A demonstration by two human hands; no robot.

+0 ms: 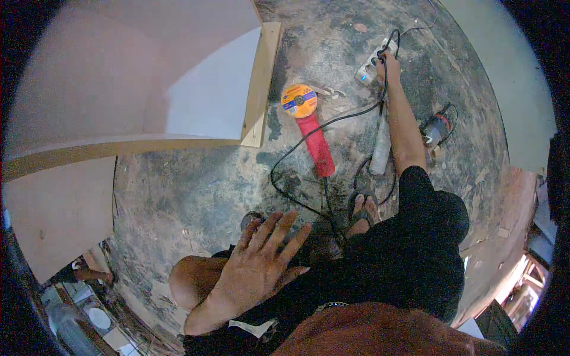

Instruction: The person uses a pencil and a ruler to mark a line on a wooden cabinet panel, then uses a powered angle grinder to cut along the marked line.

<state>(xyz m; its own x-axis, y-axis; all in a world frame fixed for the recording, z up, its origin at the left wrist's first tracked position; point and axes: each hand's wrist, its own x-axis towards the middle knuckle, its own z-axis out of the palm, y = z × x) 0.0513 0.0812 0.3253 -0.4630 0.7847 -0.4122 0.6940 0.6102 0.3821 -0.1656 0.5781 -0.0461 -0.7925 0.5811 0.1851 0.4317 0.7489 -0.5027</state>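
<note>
My right hand (388, 69) reaches forward to a white power strip (366, 73) on the floor. Its fingers are closed on a black plug (380, 55) at the strip's sockets; how far the plug sits in cannot be made out. A black cable (285, 159) loops from there back toward my feet. My left hand (259, 258) is raised over my bent knee, fingers spread, holding nothing. Between the hands lies a red angle grinder (316, 145) with an orange and blue disc (299, 101) at its far end. The cable crosses over its body.
A large pale panel with a wooden frame (261, 89) fills the upper left. A pale grey tube (380, 145) lies beside my right forearm. Farther right is another power tool (438, 129) with a cord. A board (65, 213) stands at the left; a light wall rises at the right.
</note>
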